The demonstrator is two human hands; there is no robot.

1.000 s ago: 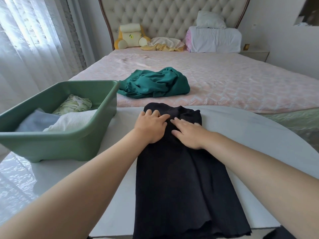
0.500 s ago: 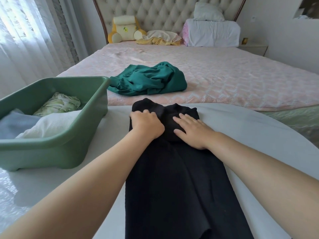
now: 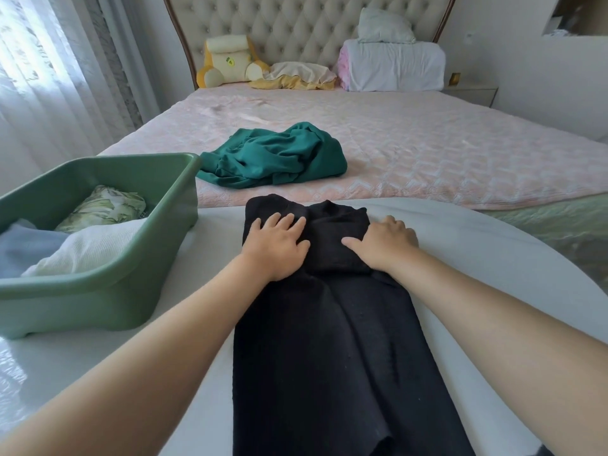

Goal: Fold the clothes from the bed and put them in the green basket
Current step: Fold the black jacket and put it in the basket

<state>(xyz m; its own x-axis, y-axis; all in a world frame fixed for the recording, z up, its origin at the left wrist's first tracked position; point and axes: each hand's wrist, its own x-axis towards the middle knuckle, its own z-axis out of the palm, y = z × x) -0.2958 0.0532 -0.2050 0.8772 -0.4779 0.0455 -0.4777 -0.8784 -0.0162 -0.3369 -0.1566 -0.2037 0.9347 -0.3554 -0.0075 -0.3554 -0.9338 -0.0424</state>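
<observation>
A long black garment [image 3: 332,340] lies flat on the white round table [image 3: 487,258], running from the near edge toward the bed. My left hand [image 3: 276,246] lies flat on its far left part, fingers spread. At the garment's far right edge my right hand [image 3: 383,245] rests with the thumb pointing inward and the fingers bent over the side. The green basket [image 3: 98,291] stands on the table to the left, holding folded white, pale blue and leaf-print clothes. A crumpled teal garment [image 3: 276,156] lies on the pink bed [image 3: 444,153].
Sheer curtains [image 3: 49,93] hang at the left. At the tufted headboard [image 3: 309,28] sit a yellow plush cushion [image 3: 227,62], a cream and yellow cloth [image 3: 296,75] and white pillows [image 3: 394,64]. A nightstand [image 3: 470,92] stands at the right wall.
Both hands have slid apart across the top of the black garment: the left hand opened flat, the right moved out to the right edge. The view tilted slightly.
</observation>
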